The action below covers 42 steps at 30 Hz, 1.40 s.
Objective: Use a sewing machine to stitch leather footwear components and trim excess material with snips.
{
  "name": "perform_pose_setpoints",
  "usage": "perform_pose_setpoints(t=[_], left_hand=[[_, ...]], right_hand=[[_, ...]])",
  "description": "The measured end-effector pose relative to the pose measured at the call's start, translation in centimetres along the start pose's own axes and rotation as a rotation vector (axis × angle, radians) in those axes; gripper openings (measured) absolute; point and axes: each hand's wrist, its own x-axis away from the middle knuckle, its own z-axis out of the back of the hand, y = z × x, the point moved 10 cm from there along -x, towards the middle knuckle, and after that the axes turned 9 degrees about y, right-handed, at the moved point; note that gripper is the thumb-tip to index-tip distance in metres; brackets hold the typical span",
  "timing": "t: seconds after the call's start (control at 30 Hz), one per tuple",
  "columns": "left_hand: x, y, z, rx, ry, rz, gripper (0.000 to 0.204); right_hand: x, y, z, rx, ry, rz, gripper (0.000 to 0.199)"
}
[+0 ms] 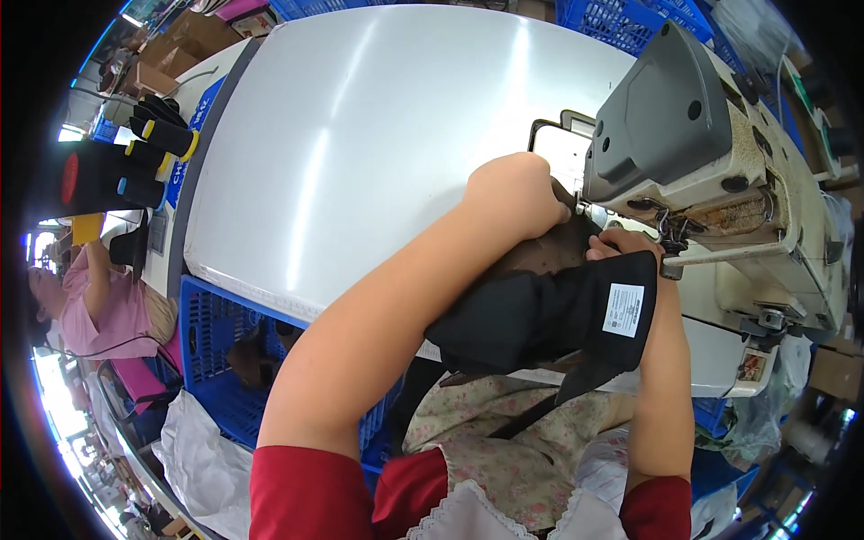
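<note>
A black fabric piece (504, 315) with a brown part (546, 255) and a white printed label (623, 310) lies at the front edge of the white sewing table, partly hanging over it. My left hand (517, 193), its fingers curled, holds the brown part beside the needle area of the sewing machine (666, 117). On the other side, my right hand (630, 243) grips the piece near the machine's presser foot. The black fabric hides part of that hand and its wrist. The stitching point itself is mostly covered by my left hand and the machine head.
The white tabletop (351, 135) stretches to the left. A blue crate (202, 333) with dark pieces in it stands below its left edge. Thread cones (166, 135) are at the far left, where a person in pink (99, 310) sits. More blue crates (621, 22) stand behind the table.
</note>
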Motion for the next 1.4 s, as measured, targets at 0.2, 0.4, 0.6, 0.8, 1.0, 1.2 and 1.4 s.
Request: perform_pose_setpoints(t=[0.2,0.4,0.6,0.8,1.0,1.2,1.4], left_hand=[[-0.4,-0.1,-0.3,-0.003,-0.003,-0.004,0.044],[-0.5,-0.2,-0.2,-0.018,0.004,-0.005,0.046],[-0.9,-0.2,-0.3,-0.016,-0.004,-0.008,0.046],[-1.0,-0.5,-0.4,-0.023,0.01,-0.018,0.046],[-1.2,-0.1,-0.5,-0.05,0.009,-0.02,0.047],[-1.3,0.0,-0.4,-0.061,0.01,-0.023,0.047],[-1.3,0.0,-0.4,-0.059,-0.008,0.011,0.038]], right_hand=[[0.0,3.4,-1.7,-0.149,-0.06,-0.274,0.022],[0.1,3.8,-2.4,-0.324,-0.118,-0.331,0.024],[0.9,4.8,-3.6,-0.81,-0.13,-0.527,0.026],[2.3,7.2,-6.0,-1.321,-0.041,-0.815,0.03],[2.2,8.1,-6.2,-1.463,-0.028,-0.727,0.03],[2.6,7.9,-6.9,-1.681,-0.007,-0.825,0.038],[2.6,8.8,-7.7,-1.598,0.025,-0.771,0.03]])
